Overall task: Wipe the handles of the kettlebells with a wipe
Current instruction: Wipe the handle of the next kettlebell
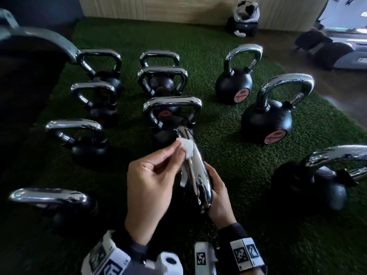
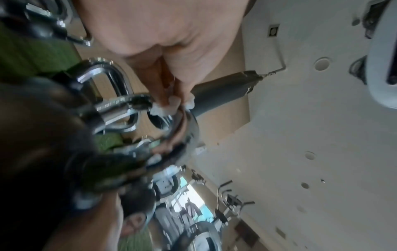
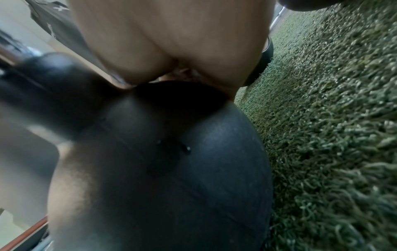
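The nearest kettlebell's chrome handle (image 1: 198, 175) rises toward me at centre, its black body (image 3: 182, 169) low beneath my hands. My left hand (image 1: 178, 149) pinches a crumpled white wipe (image 1: 187, 148) between thumb and fingers and presses it on the handle's upper left side. In the left wrist view the wipe (image 2: 169, 105) sits at my fingertips against the handle (image 2: 189, 129). My right hand (image 1: 213, 183) grips the handle's lower right part, its fingers hidden behind the chrome.
Several other black kettlebells with chrome handles stand on the green turf (image 1: 228, 135): one just behind (image 1: 172, 110), two at right (image 1: 266, 120), one at near left (image 1: 51, 197). A helmet (image 1: 245, 16) lies by the back wall. Wooden floor (image 1: 337, 90) borders the turf at right.
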Available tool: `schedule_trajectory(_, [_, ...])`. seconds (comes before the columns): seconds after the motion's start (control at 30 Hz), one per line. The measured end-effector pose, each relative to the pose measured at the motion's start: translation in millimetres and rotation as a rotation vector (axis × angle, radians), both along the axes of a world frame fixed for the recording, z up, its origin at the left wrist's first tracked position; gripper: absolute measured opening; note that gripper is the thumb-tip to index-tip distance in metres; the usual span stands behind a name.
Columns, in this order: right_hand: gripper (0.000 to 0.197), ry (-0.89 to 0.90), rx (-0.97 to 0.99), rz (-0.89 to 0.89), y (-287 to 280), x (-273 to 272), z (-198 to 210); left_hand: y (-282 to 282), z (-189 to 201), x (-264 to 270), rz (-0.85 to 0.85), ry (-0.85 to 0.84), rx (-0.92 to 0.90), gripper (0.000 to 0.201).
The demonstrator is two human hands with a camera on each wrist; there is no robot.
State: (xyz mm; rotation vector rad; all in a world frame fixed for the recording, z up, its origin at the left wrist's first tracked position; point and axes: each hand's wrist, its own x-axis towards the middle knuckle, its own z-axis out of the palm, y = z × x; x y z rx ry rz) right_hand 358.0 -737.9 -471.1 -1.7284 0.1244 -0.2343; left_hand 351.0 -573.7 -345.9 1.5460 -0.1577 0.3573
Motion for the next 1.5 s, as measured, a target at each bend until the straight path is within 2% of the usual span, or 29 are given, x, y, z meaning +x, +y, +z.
schedule_trajectory(0.17, [0.040,0.021,-0.004,0.020,-3.4,-0.1,-1.1,-7.1,-10.5,-44.2,-0.071,-0.025,-0.073,0.028])
schedule_trajectory(0.37, [0.040,0.022,0.018,0.029,-3.9,-0.5,-2.2,-6.3,-30.3,-63.7,-0.104,-0.079,-0.028,0.028])
schedule_trajectory(0.5, [0.039,0.004,0.008,0.018,-5.4,-2.6,3.8,-1.5,-43.3,-67.8,-0.113,-0.257,0.159,0.032])
schedule_trajectory(0.63, [0.038,0.009,-0.009,0.011,-5.7,-2.6,1.9,1.2,-53.3,-66.2,-0.117,-0.350,0.245,0.030])
schedule_trajectory(0.77, [0.036,0.002,-0.014,-0.001,-4.8,-1.7,-1.0,5.3,-73.7,-61.8,-0.121,-0.393,0.354,0.033])
schedule_trajectory(0.9, [0.039,0.040,-0.042,0.017,-5.1,-2.8,6.1,14.7,-71.4,-54.5,-0.177,-0.416,0.433,0.036])
schedule_trajectory(0.93, [0.038,0.038,-0.063,-0.003,-5.6,-3.6,11.0,18.2,-68.9,-52.2,-0.200,-0.373,0.434,0.037])
schedule_trajectory(1.0, [0.033,-0.003,-0.072,-0.088,-7.8,-8.4,25.0,21.7,-61.5,-49.0,-0.217,-0.175,0.340,0.035])
schedule_trajectory(1.1, [0.017,-0.137,-0.106,-0.210,-12.2,-28.0,59.6,19.4,-41.7,-41.5,-0.159,0.130,0.019,0.026])
schedule_trajectory(1.17, [0.019,-0.265,-0.184,-0.200,-14.1,-45.0,87.4,16.2,-23.1,-33.6,-0.144,0.234,-0.155,0.027])
schedule_trajectory(1.3, [0.028,-0.422,-0.439,-0.068,-7.5,-64.2,133.5,12.8,11.7,-20.9,-0.148,0.444,-0.454,0.035])
schedule_trajectory(1.4, [0.043,-0.507,-0.556,0.011,-1.4,-64.2,148.8,13.0,32.2,-18.7,-0.194,0.505,-0.500,0.036])
schedule_trajectory(1.5, [0.046,-0.550,-0.531,0.009,6.5,-58.9,153.1,13.6,45.2,-22.1,-0.245,0.506,-0.471,0.029])
